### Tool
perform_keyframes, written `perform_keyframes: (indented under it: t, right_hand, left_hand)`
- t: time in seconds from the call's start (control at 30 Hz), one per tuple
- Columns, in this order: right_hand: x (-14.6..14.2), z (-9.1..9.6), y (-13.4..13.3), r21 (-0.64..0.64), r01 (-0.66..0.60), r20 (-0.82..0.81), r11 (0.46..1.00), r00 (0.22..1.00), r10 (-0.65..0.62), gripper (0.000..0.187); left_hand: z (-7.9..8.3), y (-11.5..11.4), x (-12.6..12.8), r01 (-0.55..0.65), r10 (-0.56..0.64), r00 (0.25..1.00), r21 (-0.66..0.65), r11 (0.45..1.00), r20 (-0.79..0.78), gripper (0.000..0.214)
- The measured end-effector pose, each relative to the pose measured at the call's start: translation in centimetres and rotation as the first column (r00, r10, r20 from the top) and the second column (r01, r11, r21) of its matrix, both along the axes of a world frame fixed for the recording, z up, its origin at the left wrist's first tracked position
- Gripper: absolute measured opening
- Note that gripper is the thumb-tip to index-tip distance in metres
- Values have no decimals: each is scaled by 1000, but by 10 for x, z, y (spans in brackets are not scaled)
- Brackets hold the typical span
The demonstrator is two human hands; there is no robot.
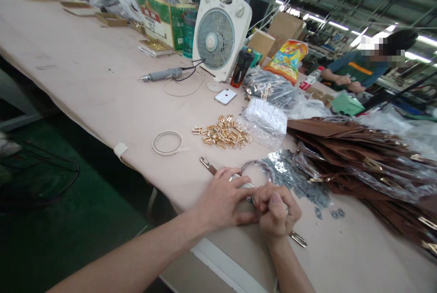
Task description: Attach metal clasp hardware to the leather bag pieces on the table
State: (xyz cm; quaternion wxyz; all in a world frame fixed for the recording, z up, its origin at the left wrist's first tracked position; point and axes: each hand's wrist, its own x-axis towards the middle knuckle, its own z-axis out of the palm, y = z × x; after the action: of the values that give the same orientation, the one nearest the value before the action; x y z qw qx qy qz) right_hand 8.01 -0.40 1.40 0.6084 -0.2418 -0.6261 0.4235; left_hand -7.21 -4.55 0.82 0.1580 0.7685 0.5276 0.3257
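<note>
Left forearm slants in from lower left. Left hand [227, 198] palm down, fingers spread and bent over a brown strap [212, 169]; whether they pinch it, cannot tell. Right hand [278, 208] just beside, curled into a fist, thumb uppermost, contents hidden. Strap runs slantwise beneath both on the table [102, 65], nearer than the gold clips [225, 133].

At the worktop's [102, 88] near edge, the left hand [225, 199] spreads over a strap [212, 170], whose metal-tipped ends show; the right hand [278, 211], fisted, is just beside it, its palm hidden. Clasps [225, 134] lie heaped beyond, tape [166, 153] nearer the left edge, a fan [218, 40] toward the far edge.
</note>
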Motion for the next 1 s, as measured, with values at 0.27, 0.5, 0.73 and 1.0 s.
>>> perform_keyframes:
  t: [0.27, 0.5, 0.73, 1.0]
  right_hand:
    - [15, 31, 10, -194, -19, -281, 981, 959, -37, 34]
    - [1, 19, 2, -213, -48, -187, 976, 982, 8, 33]
    - [-2, 26, 0, -174, -44, -165, 984, 986, 15, 34]
    - [-5, 30, -2, -184, -1, -102, 983, 995, -18, 34]
  left_hand:
    - [-3, 0, 1, -15, 15, 1000, 3, 1000, -27, 67]
    - [-3, 0, 2, -37, 37, 999, 13, 999, -22, 62]
    - [-7, 0, 2, -22, 22, 999, 14, 1000, -30, 65]
    - [-9, 0, 2, -29, 29, 999, 22, 999, -35, 63]
